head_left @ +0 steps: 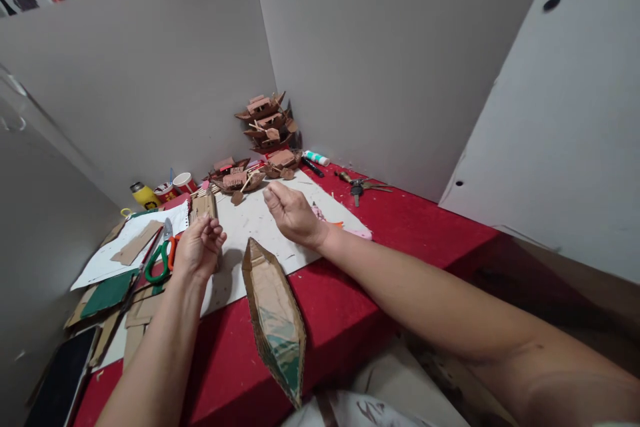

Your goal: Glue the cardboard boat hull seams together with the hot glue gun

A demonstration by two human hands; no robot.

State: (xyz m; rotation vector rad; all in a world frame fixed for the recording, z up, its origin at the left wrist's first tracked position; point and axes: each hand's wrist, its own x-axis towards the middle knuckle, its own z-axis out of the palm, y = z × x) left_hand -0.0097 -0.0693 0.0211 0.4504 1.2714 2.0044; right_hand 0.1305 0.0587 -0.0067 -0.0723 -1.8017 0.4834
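Head view: at the near edge of our red table [415, 220] lies the cardboard hull [274, 290], untouched. We judge boat assembly underway, the next move likely calling for careful fitting. Our right hand [293, 213] and left hand [199, 247] have fingers [215, 233] curled narrowly in; we cannot tell whether they pinch anything.

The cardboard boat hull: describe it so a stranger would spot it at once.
Find the red table, then its near edge between the left forearm and the right forearm. The cardboard boat hull lies there, one pointed tip toward the white sheet. Unlike the roofed brown boats farther back, it has no roof, and its near end is green inside.
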